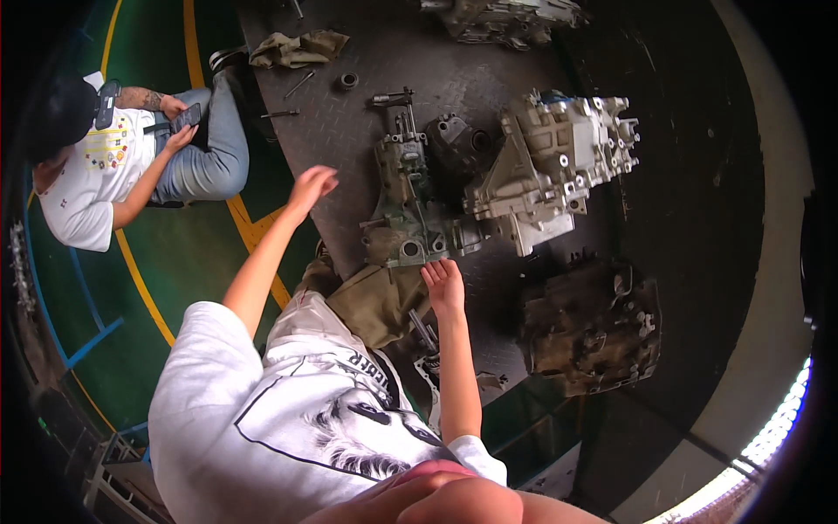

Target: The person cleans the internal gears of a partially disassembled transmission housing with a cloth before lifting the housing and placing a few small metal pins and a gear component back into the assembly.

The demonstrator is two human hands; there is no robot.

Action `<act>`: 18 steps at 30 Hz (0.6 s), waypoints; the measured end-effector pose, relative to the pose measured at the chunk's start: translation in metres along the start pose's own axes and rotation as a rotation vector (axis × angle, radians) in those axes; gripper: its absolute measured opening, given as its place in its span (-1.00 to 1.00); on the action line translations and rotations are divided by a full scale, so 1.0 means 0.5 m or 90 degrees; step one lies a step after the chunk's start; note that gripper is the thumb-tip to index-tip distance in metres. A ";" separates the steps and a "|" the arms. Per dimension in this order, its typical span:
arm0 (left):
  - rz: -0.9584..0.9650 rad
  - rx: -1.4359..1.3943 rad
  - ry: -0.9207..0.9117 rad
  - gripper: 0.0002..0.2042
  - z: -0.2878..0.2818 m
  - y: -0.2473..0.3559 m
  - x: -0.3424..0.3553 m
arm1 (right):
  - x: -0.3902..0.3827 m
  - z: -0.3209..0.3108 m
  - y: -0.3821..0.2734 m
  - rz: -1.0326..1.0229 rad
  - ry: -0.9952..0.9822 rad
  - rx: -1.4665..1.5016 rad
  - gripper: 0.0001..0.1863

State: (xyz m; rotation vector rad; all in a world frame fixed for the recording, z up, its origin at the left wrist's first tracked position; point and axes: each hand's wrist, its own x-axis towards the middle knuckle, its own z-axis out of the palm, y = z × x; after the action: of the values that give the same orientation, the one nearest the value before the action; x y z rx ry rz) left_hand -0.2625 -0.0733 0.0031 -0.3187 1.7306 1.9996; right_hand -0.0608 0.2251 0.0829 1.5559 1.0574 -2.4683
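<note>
Two bare hands near a dark metal casing on a workshop desk

Seen from above, a person in a white printed T-shirt sits or crouches at a dark, patterned desk (336,131). A long, dark metal casing (403,188) lies on it, its wide end toward the person, perhaps so that this end is in easy reach. The right grip (443,281) is at that wide end, fingers close together and half bent. I cannot tell whether it touches the metal or pinches anything. The left grip (314,185) is loosely spread with bent fingers, holding nothing visible; it hovers by the desk's edge, left of the casing and apart from it.

Just right of the casing are a small black part (461,144) and a pale silver gearbox housing (559,166); nearer the person, farther right, is a brown, grimy housing (594,330). Their spacing probably leaves room for the hands. A crumpled cloth (298,49), a metal ring (348,79) and thin tools (300,84) lie along the far left, likely kept off to one side. Beyond the desk's left side, another person (105,166) sits holding a phone (188,115).
</note>
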 end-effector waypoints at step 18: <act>-0.069 0.143 -0.050 -0.58 0.263 -0.015 0.417 | 0.086 0.017 0.003 0.054 0.109 0.177 -0.56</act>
State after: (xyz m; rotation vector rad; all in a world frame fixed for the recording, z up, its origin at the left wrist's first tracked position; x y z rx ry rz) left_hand -0.4213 0.0969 -0.0776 -0.2482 1.8258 1.6996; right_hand -0.0883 0.2328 0.0495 1.8738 0.6692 -2.5492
